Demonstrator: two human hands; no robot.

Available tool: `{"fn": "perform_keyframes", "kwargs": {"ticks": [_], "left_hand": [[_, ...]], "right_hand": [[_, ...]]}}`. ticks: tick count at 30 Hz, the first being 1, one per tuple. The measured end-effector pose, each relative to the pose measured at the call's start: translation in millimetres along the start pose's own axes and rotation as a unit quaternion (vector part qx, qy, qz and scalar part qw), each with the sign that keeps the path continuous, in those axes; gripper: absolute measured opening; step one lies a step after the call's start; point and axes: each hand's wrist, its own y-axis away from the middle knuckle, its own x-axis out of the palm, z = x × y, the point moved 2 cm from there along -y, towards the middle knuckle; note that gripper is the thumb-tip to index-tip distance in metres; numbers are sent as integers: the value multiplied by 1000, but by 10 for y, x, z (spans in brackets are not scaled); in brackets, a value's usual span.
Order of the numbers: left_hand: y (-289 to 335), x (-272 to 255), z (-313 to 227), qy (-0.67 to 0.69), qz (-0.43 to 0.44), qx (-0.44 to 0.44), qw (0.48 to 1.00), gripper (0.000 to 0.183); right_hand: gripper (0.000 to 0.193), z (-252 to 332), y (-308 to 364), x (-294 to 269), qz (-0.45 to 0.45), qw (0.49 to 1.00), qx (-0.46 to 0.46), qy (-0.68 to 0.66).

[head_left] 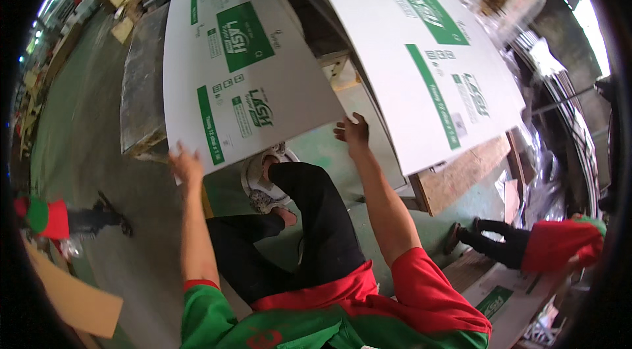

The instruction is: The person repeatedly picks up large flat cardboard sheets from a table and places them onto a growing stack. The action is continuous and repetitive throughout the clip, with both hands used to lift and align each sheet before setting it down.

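A long white cardboard sheet (187, 86) with green printed panels slopes toward me on the left. My left hand (186, 163) is at its near left corner, fingers spread over the edge and slightly blurred. By the near right corner is my right hand (353, 130), its fingers bent and apart, with nothing visible in them. Whether it touches that corner I cannot tell. To the right lies a second white printed cardboard sheet (395, 86), clear of both hands.
A grey bench (141, 86) stands beside the left sheet. Under the right sheet is a wooden support (461, 181). A round grey foot-level object (253, 178) sits by my feet. Two people in red and green shirts are at the far left (56, 217) and right (559, 244).
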Motion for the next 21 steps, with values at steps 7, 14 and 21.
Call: {"fn": "perform_keyframes", "kwargs": {"ticks": [7, 14, 21], "left_hand": [[1981, -133, -3486, 571, 457, -19, 682, 45], [1685, -811, -3527, 632, 282, 76, 718, 31], [1993, -1828, -1062, 642, 293, 0, 709, 38]], "right_hand": [[34, -560, 1678, -1011, 162, 971, -83, 156], [34, -293, 2435, -3155, -70, 995, -46, 61], [58, 1011, 2227, -3673, -264, 905, -269, -196]]}}
